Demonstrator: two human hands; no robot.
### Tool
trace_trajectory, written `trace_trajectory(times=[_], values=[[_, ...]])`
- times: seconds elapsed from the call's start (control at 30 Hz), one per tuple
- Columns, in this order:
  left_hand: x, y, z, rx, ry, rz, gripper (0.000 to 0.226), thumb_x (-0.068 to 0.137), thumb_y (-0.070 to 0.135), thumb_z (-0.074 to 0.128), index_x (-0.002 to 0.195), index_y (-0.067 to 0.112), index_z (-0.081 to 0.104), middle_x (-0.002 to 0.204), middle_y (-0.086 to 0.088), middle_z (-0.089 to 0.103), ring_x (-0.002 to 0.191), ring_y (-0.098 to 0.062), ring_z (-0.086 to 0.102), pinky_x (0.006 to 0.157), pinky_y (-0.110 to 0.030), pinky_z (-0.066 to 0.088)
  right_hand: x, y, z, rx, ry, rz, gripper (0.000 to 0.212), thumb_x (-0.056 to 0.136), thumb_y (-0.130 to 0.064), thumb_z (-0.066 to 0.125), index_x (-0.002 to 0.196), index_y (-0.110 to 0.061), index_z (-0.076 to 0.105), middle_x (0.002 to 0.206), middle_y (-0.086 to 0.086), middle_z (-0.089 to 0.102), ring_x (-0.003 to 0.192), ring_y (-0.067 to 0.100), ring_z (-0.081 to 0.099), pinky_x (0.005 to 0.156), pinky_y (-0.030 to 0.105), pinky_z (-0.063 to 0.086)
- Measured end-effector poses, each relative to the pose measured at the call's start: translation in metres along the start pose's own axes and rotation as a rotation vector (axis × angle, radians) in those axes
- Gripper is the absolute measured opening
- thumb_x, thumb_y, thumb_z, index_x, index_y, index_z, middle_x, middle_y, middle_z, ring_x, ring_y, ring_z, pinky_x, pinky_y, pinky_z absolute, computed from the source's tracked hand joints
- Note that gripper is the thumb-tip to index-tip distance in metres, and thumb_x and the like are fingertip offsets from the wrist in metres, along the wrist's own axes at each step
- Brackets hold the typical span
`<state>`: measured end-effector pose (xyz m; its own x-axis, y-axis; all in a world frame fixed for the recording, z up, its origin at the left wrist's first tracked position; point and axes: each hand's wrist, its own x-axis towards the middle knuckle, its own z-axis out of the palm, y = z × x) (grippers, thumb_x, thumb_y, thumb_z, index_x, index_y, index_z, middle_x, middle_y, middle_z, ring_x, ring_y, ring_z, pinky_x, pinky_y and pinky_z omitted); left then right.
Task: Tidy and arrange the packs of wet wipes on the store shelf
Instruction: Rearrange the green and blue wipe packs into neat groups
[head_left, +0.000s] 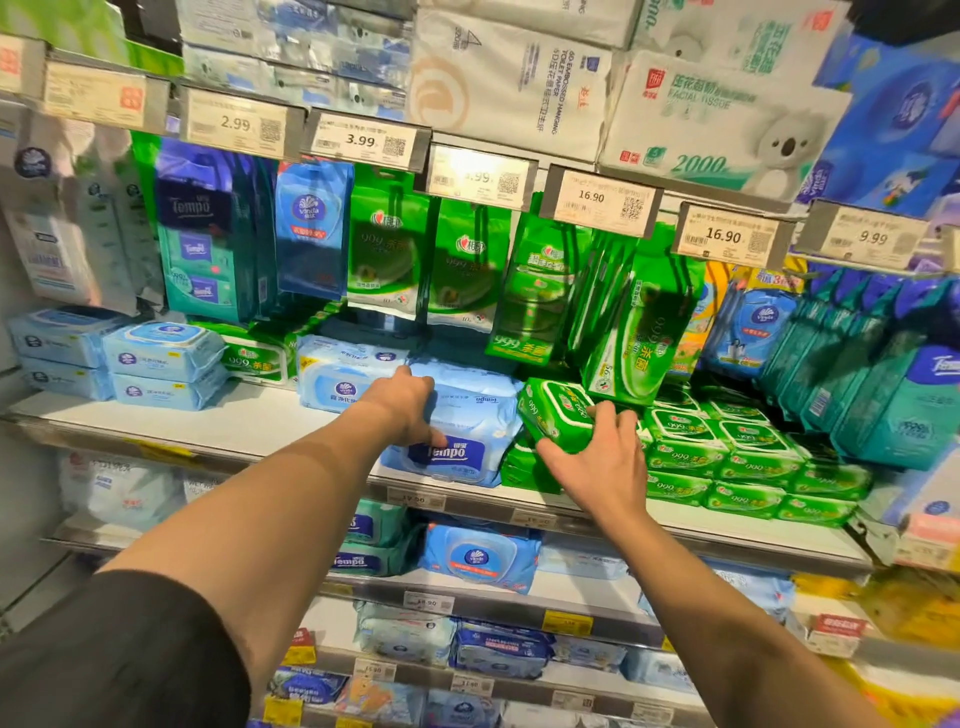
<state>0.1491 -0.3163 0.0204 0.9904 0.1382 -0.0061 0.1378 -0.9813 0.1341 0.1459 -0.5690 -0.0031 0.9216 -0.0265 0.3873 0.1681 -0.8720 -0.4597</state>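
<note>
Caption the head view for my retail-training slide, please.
Left hand rests on a blue Tempo pack while the right hand grips a tilted green pack on the shelf.

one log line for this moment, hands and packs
left hand: on blue Tempo pack | right hand: grips tilted green pack | shelf: packs uneven
</note>
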Motion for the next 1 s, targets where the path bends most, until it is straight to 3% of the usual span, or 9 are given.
trace_trajectory(times=[0.23, 0.47, 0.8, 1.0], values=[[0.002, 0.001, -0.001, 0.056, -0.017, 0.021, 0.064, 0.074, 0.065, 0.07, 0.115, 0.016, 0.059, 0.116, -0.011, 0.05, 0.098, -0.028, 0.058, 0.086, -0.037, 0.052, 0.015, -0.024, 0.002, -0.101, -0.051, 0.08, 0.081, 0.074, -0.063, 0.063, 0.128, -0.01, 0.035, 0.123, 0.019, 0.043, 0.105, 0.041, 0.056, 0.075, 0.04, 0.043], [0.002, -0.001, -0.003, 0.069, 0.001, 0.041, 0.052, 0.076, 0.062, 0.07, 0.098, 0.015, 0.061, 0.1, -0.008, 0.057, 0.087, -0.024, 0.056, 0.075, -0.033, 0.051, 0.029, -0.037, -0.004, -0.271, -0.139, 0.076, 0.076, 0.075, -0.066, 0.065, 0.125, -0.016, 0.037, 0.127, 0.021, 0.042, 0.102, 0.039, 0.059, 0.069, 0.037, 0.042], [0.007, -0.014, -0.001, 0.034, 0.013, 0.02, 0.062, 0.074, 0.063, 0.072, 0.109, 0.012, 0.062, 0.109, -0.009, 0.064, 0.092, -0.024, 0.058, 0.077, -0.034, 0.051, 0.032, -0.042, -0.007, -0.396, -0.272, 0.009, 0.082, 0.072, -0.065, 0.071, 0.133, -0.022, 0.038, 0.144, 0.022, 0.032, 0.112, 0.04, 0.057, 0.07, 0.036, 0.042], [0.009, -0.022, 0.0, 0.017, 0.009, 0.006, 0.071, 0.071, 0.065, 0.072, 0.119, 0.013, 0.061, 0.12, -0.008, 0.064, 0.104, -0.027, 0.06, 0.088, -0.039, 0.052, 0.02, -0.04, 0.012, -0.298, -0.246, 0.018, 0.084, 0.074, -0.064, 0.068, 0.135, -0.019, 0.032, 0.128, 0.017, 0.04, 0.107, 0.037, 0.058, 0.078, 0.039, 0.05]])
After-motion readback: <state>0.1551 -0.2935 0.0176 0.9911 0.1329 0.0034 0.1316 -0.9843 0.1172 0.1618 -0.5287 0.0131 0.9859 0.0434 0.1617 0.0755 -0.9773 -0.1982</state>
